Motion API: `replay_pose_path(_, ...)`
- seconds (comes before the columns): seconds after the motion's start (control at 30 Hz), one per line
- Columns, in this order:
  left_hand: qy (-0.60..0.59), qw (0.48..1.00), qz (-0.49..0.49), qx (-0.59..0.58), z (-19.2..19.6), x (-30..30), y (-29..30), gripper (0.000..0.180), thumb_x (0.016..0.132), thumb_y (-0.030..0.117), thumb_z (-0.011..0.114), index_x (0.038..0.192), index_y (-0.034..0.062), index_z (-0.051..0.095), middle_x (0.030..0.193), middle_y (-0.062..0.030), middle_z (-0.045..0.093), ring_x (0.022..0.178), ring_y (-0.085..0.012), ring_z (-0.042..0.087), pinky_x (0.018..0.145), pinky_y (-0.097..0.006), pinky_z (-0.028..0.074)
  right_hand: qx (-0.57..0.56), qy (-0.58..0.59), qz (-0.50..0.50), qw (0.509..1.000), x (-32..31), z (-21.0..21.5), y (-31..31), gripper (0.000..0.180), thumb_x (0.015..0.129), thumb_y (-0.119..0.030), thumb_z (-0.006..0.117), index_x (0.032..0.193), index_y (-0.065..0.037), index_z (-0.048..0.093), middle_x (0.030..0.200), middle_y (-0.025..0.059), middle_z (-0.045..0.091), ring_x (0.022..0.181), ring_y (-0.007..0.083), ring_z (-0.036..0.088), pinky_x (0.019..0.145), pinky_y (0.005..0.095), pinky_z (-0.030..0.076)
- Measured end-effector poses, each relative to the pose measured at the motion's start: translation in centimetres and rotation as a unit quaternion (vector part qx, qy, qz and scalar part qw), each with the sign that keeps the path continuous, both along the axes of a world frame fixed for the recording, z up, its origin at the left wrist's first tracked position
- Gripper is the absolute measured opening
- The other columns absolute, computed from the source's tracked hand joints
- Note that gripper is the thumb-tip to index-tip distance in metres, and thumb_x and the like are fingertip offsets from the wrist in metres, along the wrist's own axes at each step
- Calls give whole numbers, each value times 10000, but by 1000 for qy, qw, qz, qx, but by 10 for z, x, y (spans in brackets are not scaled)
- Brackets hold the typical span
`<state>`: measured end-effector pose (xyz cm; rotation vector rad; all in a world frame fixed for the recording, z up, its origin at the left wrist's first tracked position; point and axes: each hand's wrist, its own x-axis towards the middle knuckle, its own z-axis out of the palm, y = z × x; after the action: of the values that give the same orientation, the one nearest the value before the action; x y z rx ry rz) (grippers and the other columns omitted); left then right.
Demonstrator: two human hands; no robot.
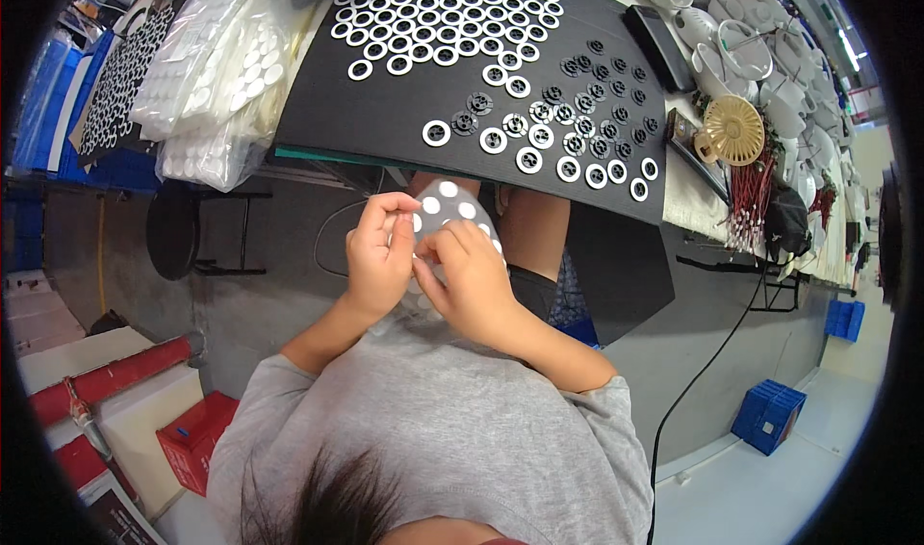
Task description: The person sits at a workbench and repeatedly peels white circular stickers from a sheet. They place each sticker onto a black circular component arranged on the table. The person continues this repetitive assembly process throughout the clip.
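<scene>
A grey sheet dotted with round white stickers (449, 206) is between my hands, over my lap and just in front of the table edge. My left hand (378, 256) pinches the left edge of this sheet between thumb and forefinger. On its near side, my right hand (470, 277) has curled fingers, thumb and forefinger pressed together at the sheet. Whether a loose sticker is in that pinch is hidden. Beyond the hands, a black board (404, 97) carries many black round parts with white rings (493, 141) and several plain black round parts (608, 129).
Plastic bags of white round stickers (221, 92) lie at the left end of the table. To the right are a black box (659, 48), a cream fan-like part (733, 129), red wires (749, 198) and piled white housings (746, 49). A black stool (175, 229) stands at left.
</scene>
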<state>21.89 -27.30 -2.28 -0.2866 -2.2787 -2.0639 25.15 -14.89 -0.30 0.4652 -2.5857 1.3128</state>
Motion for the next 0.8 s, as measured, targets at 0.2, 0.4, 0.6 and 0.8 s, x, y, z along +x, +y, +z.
replay_pose_path(0.2, -8, 1000, -14, 25, -1, 0, 2, 79, 867, 19, 456, 935, 11, 497, 621, 6, 556, 522, -7, 434, 455, -181, 339, -61, -50, 25, 997, -2, -2, 5, 190, 694, -86, 646, 782, -31, 486, 760, 107, 489, 728, 284, 482, 641, 369, 389)
replay_pose_path(0.4, -20, 999, -17, 20, -5, -5, -1, 80, 871, 37, 458, 940, 10, 488, 622, -5, 563, 551, -20, 466, 489, -194, 371, -34, 15, -21, 999, -1, -5, -1, 178, 699, -53, 649, 783, -27, 494, 727, 93, 500, 691, 270, 497, 605, 350, 391)
replay_pose_path(0.6, -103, 988, -53, 103, -9, -10, 0, 83, 868, 25, 455, 948, 15, 470, 701, -26, 575, 618, -30, 492, 548, -183, 387, 53, 44, 6, 998, -3, 1, 2, 158, 692, -42, 631, 780, -37, 500, 704, 79, 486, 654, 256, 481, 589, 353, 359)
replay_pose_path(0.8, -222, 954, -102, 173, -5, -20, -12, 75, 865, 34, 457, 939, 29, 466, 707, -37, 575, 608, -28, 492, 530, -175, 375, 79, 51, 61, 994, -2, -2, -1, 158, 684, -39, 633, 774, -55, 504, 691, 62, 476, 649, 241, 459, 598, 342, 327)
